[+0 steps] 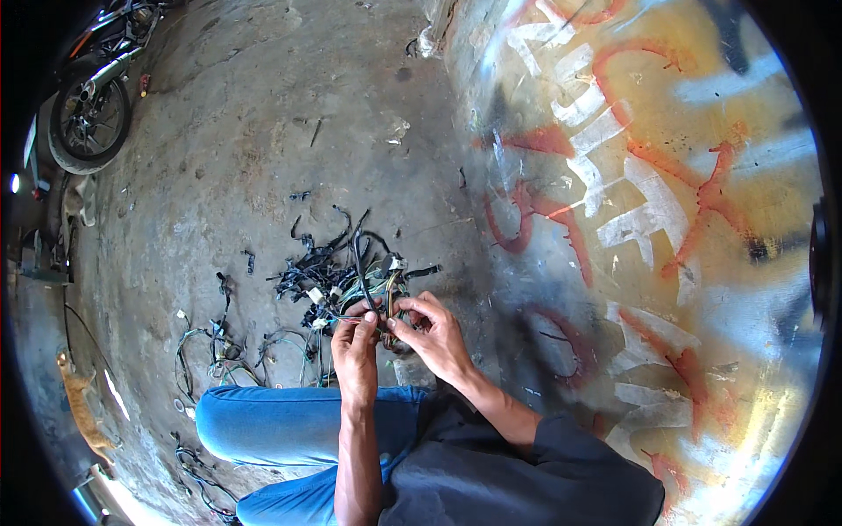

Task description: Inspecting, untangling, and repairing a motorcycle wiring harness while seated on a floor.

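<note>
My left hand (355,347) is closed, thumb and fingers pinching a wiring harness (362,263) whose black-wrapped branch rises above the fingers. Close beside it, my right hand (431,333) is also closed on the harness, with its fingertips at a bundle of loose coloured wires. White plastic connectors (317,296) hang among green and other thin wires around the hands. Just beyond, a heap of torn black tape scraps (311,263) lies on the floor, partly behind the harness. The exact spot where the fingertips meet the wires is too small to make out.
More loose wiring (224,337) lies on the concrete floor at the left, with another piece (203,482) lower down. A painted wall (605,219) rises close on the right. A motorcycle wheel (90,118) stands at the far left, and an orange cat (83,408) is at the left edge.
</note>
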The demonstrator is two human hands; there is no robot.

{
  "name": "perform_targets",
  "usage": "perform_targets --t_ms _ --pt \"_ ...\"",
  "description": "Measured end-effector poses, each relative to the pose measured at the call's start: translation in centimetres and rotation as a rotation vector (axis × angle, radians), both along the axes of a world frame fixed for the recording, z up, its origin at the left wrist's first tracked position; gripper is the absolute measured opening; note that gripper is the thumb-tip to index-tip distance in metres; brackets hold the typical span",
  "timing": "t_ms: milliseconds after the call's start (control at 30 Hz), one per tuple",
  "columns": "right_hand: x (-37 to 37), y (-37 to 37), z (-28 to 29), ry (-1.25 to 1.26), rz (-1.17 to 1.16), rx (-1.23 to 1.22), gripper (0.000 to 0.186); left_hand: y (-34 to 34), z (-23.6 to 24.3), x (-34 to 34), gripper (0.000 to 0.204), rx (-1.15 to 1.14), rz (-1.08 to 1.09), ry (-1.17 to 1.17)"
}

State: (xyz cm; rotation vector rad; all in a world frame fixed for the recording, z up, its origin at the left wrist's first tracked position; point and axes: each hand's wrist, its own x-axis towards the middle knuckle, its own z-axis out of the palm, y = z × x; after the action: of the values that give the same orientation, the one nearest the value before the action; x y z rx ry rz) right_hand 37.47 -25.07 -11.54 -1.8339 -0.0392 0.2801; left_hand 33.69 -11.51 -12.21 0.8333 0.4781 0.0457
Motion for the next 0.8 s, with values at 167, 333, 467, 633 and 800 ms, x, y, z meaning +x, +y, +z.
perform_targets --t_ms 167,333,467,633,800 --pt "0.0 -0.1 0.4 -0.19 -0.111 -0.187 0.028 -0.4 0.1 -0.1 0.023 0.148 -0.079 -0.015" --pt "0.4 -0.8 3.0 -0.379 -0.118 -0.143 0.032 -0.2 -0.2 -0.4 0.023 0.086 -0.084 -0.021" --pt "-0.6 -0.2 3.8 -0.284 0.115 0.021 0.034 -0.4 0.5 -0.6 0.025 -0.11 -0.022 -0.021" --pt "-0.5 0.5 3.7 -0.332 0.079 -0.008 0.024 0.2 -0.1 -0.8 0.023 -0.182 -0.022 -0.01" --pt "-0.8 0.6 2.9 -0.116 0.033 0.097 0.014 0.2 -0.1 -1.1 0.008 -0.223 0.044 -0.052"
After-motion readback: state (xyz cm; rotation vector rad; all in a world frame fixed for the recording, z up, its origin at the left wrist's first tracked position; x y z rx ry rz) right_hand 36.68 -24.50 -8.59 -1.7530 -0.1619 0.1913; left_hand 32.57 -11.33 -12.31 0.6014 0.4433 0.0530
